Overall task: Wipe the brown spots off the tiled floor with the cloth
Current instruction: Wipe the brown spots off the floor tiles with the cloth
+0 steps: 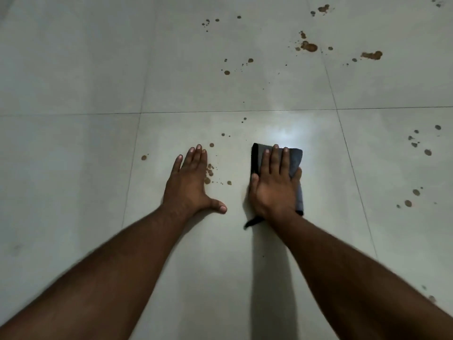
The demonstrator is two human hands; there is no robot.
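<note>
My right hand (pixel 274 182) lies flat on a folded grey cloth (pixel 295 159) with a black edge, pressing it onto the pale tiled floor (pixel 73 168). My left hand (pixel 190 185) rests flat on the tile with fingers spread, holding nothing. A small cluster of brown spots (pixel 209 173) sits just right of my left fingers, between the two hands. Larger brown spots (pixel 309 46) lie far ahead on the right, with another blotch (pixel 372 55) beyond them. Grey-brown drops (pixel 427 152) dot the tile at the right.
Dark grout lines (pixel 220 111) divide the large tiles. A bright light reflection (pixel 285 134) glares on the floor just beyond the cloth. More small spots (pixel 227 72) are scattered ahead, and one (pixel 144 157) lies left of my left hand.
</note>
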